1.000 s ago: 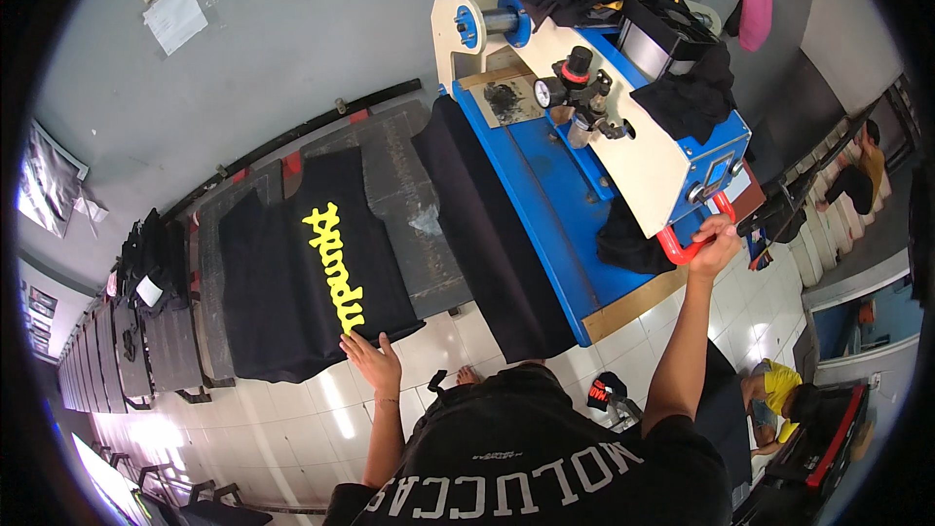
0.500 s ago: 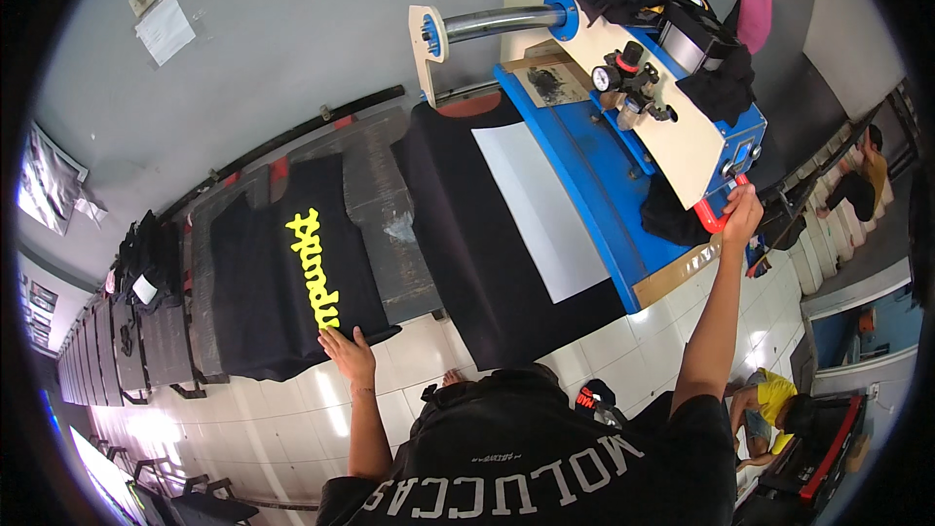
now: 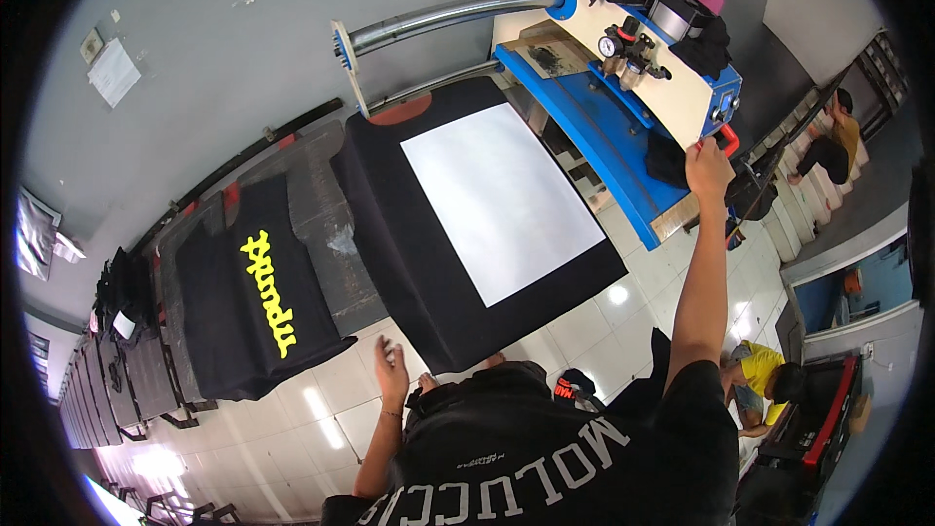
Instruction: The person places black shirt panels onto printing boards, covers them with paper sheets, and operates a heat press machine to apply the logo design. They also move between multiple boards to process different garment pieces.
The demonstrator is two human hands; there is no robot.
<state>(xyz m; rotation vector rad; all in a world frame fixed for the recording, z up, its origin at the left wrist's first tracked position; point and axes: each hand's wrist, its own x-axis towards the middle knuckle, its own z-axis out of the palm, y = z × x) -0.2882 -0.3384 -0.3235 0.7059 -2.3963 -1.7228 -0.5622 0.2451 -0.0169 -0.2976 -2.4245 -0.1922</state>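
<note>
1) While the right hand [image 3: 709,172] grips the red handle [image 3: 730,140] of the heat press head [image 3: 672,97], fingers curled round the bar, the left hand [image 3: 392,373] hangs loose with fingers parted, holding nothing, just beside the near left corner of the black cloth [image 3: 385,205]

2) White sheet [image 3: 504,200] lies flat on the black cloth, toward its right side, uncovered; the blue plate [image 3: 592,127] of the press stands to the right, apart from the sheet

3) To the left, a second black garment [image 3: 219,321] lies on a dark grey board [image 3: 326,187], yellow lettering [image 3: 265,292] facing up; neither hand touches it

4) Step in hand, as judged: handling the press head by its handle, clear of the sheet; whether pressing is done cannot be told

5) Next move, as judged: if pressing is finished, it calls for an even lift of the sheet from one edge, left hand being free; if not, steady guiding of the head over the sheet without shifting it
</note>
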